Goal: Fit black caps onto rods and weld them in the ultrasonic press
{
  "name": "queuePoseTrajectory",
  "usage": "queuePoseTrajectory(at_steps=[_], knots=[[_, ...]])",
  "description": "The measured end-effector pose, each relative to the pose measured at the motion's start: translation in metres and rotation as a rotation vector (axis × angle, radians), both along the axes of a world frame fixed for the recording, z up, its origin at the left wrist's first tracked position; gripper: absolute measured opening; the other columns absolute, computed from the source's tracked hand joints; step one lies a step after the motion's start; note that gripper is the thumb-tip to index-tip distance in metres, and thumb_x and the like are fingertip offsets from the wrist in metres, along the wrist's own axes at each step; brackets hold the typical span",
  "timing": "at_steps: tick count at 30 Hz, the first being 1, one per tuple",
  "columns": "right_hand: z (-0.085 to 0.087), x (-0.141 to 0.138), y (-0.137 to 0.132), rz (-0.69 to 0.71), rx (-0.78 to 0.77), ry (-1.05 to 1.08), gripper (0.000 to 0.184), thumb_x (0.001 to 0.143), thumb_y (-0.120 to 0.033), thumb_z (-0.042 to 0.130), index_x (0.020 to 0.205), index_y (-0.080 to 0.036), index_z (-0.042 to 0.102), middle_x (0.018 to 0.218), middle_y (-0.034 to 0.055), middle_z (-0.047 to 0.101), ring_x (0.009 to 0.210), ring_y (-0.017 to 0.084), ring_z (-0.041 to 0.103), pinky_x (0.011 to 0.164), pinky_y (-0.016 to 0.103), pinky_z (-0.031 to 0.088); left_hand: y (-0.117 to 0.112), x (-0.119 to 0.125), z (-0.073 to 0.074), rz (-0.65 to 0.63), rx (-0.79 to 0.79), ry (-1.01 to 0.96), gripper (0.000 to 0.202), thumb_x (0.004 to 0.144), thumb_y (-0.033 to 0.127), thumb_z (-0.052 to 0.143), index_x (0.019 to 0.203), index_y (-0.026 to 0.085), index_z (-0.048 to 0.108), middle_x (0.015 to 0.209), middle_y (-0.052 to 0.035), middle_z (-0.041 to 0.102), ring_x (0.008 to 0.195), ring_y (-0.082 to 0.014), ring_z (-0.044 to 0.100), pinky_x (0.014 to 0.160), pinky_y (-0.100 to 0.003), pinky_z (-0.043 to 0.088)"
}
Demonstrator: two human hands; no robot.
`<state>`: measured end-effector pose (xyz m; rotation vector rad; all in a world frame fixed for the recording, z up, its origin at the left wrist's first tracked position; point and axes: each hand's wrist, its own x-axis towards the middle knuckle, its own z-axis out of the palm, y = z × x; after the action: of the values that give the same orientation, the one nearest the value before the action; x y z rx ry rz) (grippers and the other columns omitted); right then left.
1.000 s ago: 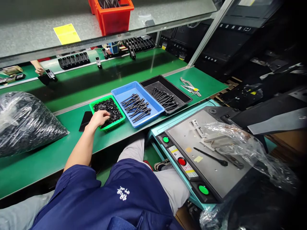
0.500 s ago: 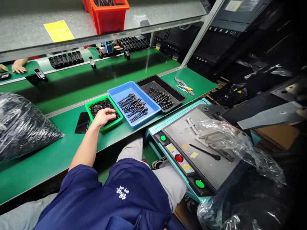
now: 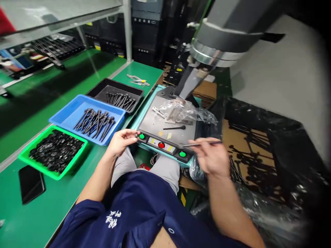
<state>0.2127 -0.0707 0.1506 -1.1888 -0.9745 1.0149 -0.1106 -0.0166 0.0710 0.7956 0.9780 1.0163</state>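
My left hand (image 3: 121, 141) hovers just left of the press machine's left green button (image 3: 141, 136), fingers pinched on a small dark part I can barely make out. My right hand (image 3: 210, 159), blurred by motion, grips a thin black rod (image 3: 204, 143) that points left toward the right green button (image 3: 182, 154). Between the two buttons sits a red button (image 3: 161, 145). Another black rod (image 3: 174, 127) lies on the machine's grey plate (image 3: 155, 120). The green tray (image 3: 28, 158) of small black parts is at my left.
A blue tray (image 3: 67, 115) and a black tray (image 3: 103, 90) each hold several black rods. A phone (image 3: 31, 183) lies on the green bench. Clear plastic (image 3: 188, 112) covers the plate's far side. A bag of rods (image 3: 248, 165) sits at my right, the press head (image 3: 219, 44) above.
My left hand left the green tray and moved right to the machine's front. My view swung right, and my right hand came in holding a rod.
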Motion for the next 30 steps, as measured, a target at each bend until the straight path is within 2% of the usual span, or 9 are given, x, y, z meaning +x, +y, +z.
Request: queuePoseTrajectory(at_steps=[3,7,12,15,20,22,24,27,30], knots=[[-0.037,-0.045,0.017,-0.019,-0.112,0.341,0.056,0.062,-0.036,0.085,0.09,-0.015,0.042,0.086,0.0009,0.06,0.086,0.02,0.068,0.07,0.03,0.06,-0.001,0.047,0.014,-0.154,-0.05,-0.071,0.076,0.049,0.033,0.085,0.113,0.001,0.059,0.118,-0.0173,0.057,0.086,-0.0115,0.065,0.081,-0.017,0.055],[-0.048,-0.084,0.02,-0.022,-0.047,0.432,0.055,0.067,-0.035,0.083,0.094,-0.016,0.039,0.088,-0.0012,0.059,0.088,0.017,0.067,0.073,0.027,0.06,-0.005,0.068,0.02,-0.185,-0.003,-0.062,0.071,0.049,0.035,0.085,0.106,0.0,0.063,0.12,-0.016,0.056,0.079,-0.009,0.064,0.075,-0.015,0.055],[-0.051,-0.088,0.016,-0.006,-0.042,0.465,0.052,0.067,-0.032,0.083,0.093,-0.016,0.041,0.09,-0.0012,0.061,0.091,0.018,0.067,0.074,0.027,0.059,-0.005,0.065,0.014,-0.093,0.013,-0.051,0.068,0.049,0.035,0.085,0.102,-0.001,0.064,0.105,-0.013,0.061,0.075,-0.0058,0.062,0.073,-0.016,0.055],[-0.059,-0.074,0.016,0.099,-0.147,0.446,0.05,0.062,-0.029,0.085,0.085,-0.013,0.043,0.091,0.0019,0.065,0.088,0.019,0.068,0.076,0.029,0.059,-0.004,0.059,0.011,-0.073,0.071,0.016,0.069,0.053,0.042,0.082,0.106,0.0,0.066,0.091,-0.0107,0.061,0.067,-0.0043,0.058,0.067,-0.016,0.053],[-0.065,-0.029,0.014,0.511,-0.318,0.226,0.037,0.065,-0.027,0.083,0.083,-0.01,0.056,0.1,0.0085,0.066,0.077,0.017,0.067,0.068,0.025,0.055,-0.001,0.047,0.007,-0.206,0.234,0.18,0.059,0.061,0.045,0.078,0.103,0.003,0.071,0.109,-0.0125,0.058,0.083,-0.0021,0.058,0.073,-0.009,0.05],[-0.059,-0.018,0.015,0.712,-0.404,0.048,0.043,0.074,-0.036,0.077,0.102,-0.009,0.059,0.1,0.0133,0.066,0.073,0.015,0.066,0.064,0.024,0.053,-0.002,0.048,0.005,-0.294,0.272,0.242,0.059,0.065,0.047,0.075,0.107,0.005,0.071,0.108,-0.0124,0.058,0.08,-0.0001,0.055,0.069,-0.008,0.046],[-0.054,-0.017,0.017,0.841,-0.497,-0.168,0.054,0.085,-0.044,0.066,0.123,-0.007,0.053,0.098,0.0157,0.065,0.069,0.013,0.064,0.06,0.023,0.051,-0.003,0.052,0.004,-0.383,0.304,0.275,0.059,0.067,0.049,0.073,0.109,0.007,0.071,0.105,-0.012,0.059,0.074,0.0014,0.052,0.066,-0.008,0.044],[-0.054,-0.03,0.016,0.831,-0.45,-0.397,0.047,0.092,-0.048,0.05,0.113,-0.006,0.059,0.09,0.0116,0.065,0.06,0.008,0.054,0.053,0.021,0.046,-0.007,0.061,0.002,-0.391,0.292,0.302,0.057,0.067,0.049,0.073,0.107,0.008,0.072,0.1,-0.0113,0.06,0.078,-0.0004,0.055,0.069,-0.008,0.046],[-0.063,-0.048,0.012,0.653,-0.185,-0.581,0.037,0.097,-0.042,0.045,0.101,-0.01,0.064,0.083,0.0048,0.064,0.059,0.005,0.049,0.057,0.02,0.043,-0.01,0.065,0.0,-0.265,0.206,0.289,0.055,0.064,0.047,0.076,0.104,0.009,0.074,0.103,-0.0111,0.062,0.089,-0.0043,0.061,0.079,-0.01,0.05]])
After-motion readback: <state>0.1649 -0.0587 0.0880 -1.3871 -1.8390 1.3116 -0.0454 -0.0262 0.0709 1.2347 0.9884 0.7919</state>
